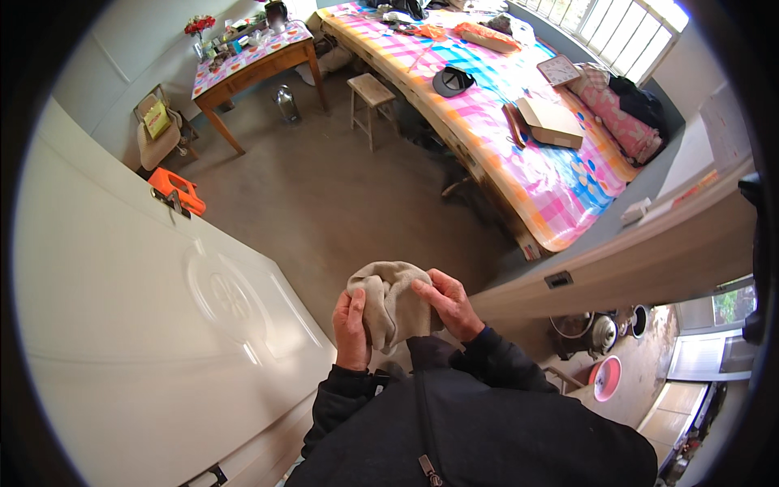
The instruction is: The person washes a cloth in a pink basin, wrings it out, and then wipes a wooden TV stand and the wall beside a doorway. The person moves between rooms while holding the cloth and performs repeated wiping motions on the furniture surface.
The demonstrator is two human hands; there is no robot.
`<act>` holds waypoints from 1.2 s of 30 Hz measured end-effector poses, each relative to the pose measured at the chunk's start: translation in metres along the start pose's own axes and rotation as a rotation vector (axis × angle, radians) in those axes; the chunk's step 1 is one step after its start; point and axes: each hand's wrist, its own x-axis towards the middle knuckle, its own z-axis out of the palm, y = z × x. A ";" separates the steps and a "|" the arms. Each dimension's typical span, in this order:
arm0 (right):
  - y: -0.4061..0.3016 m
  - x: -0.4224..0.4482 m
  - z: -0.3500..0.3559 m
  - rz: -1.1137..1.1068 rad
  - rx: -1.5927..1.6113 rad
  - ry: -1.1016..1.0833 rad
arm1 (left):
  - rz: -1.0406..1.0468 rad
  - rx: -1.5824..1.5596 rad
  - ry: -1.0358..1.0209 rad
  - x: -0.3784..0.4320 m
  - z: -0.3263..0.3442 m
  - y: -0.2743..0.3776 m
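A bunched beige cloth [395, 301], which looks like a towel, is held up in front of my chest. My left hand [353, 329] grips its left side, thumb on top. The right side is pinched between the thumb and fingers of my right hand [450, 301]. Folds hang down between the two hands, and the fingers behind the cloth are partly hidden. Below the hands shows my dark zipped jacket [487, 420].
A white door [152, 292] stands open at left, opposite the door frame [608, 268]. Ahead are a wooden stool [371, 91], a table [255, 67], an orange plastic stool [182, 189] and a bed [462, 128] bearing a cap [453, 81] and cardboard box [551, 122]. A pink basin [607, 378] lies right.
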 end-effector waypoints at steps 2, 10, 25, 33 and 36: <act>-0.014 0.039 -0.005 0.067 -0.038 -0.068 | 0.104 0.066 -0.016 0.024 0.012 0.015; -0.078 0.166 -0.028 -0.008 -0.018 -0.179 | 0.269 0.211 0.009 0.135 0.059 0.054; -0.131 0.324 -0.029 -0.149 -0.076 -0.347 | 0.157 0.322 0.149 0.302 0.045 0.068; -0.152 0.453 0.021 -0.086 -0.241 -0.401 | 0.167 0.310 0.052 0.409 0.005 0.126; -0.150 0.500 0.052 -0.193 -0.277 -0.450 | 0.116 0.084 -0.040 0.443 -0.008 0.165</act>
